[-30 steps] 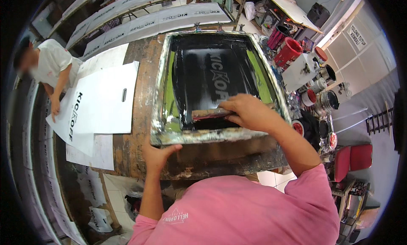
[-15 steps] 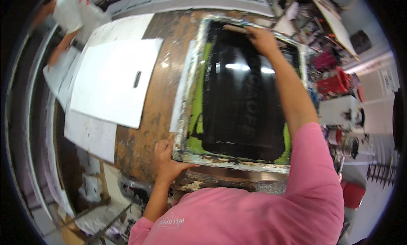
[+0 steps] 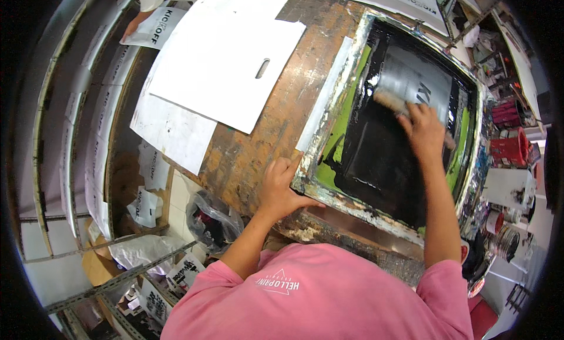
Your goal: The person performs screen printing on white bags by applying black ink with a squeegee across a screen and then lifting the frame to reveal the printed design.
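A screen printing frame (image 3: 331, 108) with a paint-crusted rim lies on the worktable. Its mesh carries wet black ink (image 3: 376, 155), with green showing along the sides. My right hand (image 3: 424, 129) is closed around the wooden handle of a squeegee (image 3: 389, 101), which lies across the middle of the mesh. Beyond the squeegee, a wiped grey patch (image 3: 405, 72) shows dark lettering through the mesh. My left hand (image 3: 280, 186) grips the frame's near left corner, thumb along the front edge and fingers on the side. The squeegee's blade is hidden under its handle.
White sheets with a slot cut-out (image 3: 229, 75) lie on the brown worktable (image 3: 258, 149) at left. Another person's hand (image 3: 134, 24) holds a printed white bag (image 3: 155, 28) by racks (image 3: 100, 134). Red containers (image 3: 510, 147) and tins (image 3: 504, 241) crowd the right side.
My right hand has drawn the squeegee from the frame's far end toward me to mid-mesh, leaving a grey patch behind. My left hand stays at the corner. The whole view has shifted.
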`<state>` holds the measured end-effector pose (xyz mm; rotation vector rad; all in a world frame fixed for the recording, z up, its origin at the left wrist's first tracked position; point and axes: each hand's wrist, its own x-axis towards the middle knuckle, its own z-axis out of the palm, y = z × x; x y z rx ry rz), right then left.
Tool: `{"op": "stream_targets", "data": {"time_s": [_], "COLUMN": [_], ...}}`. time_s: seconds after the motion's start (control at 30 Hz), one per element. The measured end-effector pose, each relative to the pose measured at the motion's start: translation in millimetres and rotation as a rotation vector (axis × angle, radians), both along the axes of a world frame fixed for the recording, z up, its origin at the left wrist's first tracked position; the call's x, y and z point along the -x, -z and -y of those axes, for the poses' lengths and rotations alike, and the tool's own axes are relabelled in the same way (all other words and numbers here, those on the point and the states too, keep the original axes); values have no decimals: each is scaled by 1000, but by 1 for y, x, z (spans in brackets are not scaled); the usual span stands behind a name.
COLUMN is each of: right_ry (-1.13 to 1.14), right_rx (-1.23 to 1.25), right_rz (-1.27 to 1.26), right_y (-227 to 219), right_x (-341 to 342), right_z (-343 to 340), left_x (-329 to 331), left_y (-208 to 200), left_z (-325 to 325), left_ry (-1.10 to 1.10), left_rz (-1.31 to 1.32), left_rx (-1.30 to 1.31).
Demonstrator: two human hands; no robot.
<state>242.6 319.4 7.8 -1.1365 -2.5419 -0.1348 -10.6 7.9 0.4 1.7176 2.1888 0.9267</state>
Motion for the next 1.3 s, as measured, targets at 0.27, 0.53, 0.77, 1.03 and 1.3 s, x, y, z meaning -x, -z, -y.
{"op": "stream_targets", "data": {"time_s": [0.27,0.53,0.77,1.03,1.3], "right_ry": [5,-12,18,35,-67], "right_rx": [261,278,35,-345,-406], "right_rz": [15,53,-3,-184,-251], "right_y": [-41,-57,-83,-222,-308], "right_x": [-35,-45,-45,-23,-14], "right_z": [184,197,243,171,113], "left_x": [-5,-9,-24,-16,-13], "left_y": [-4,1,-35,-96,20], "left_z": [2,6,3,-51,-86], "left_ry": [-23,-23,-39,200,-221], "left_rz": [27,202,653,654,-350], "left_rx": [-8,-34,-155,-722,86]}}
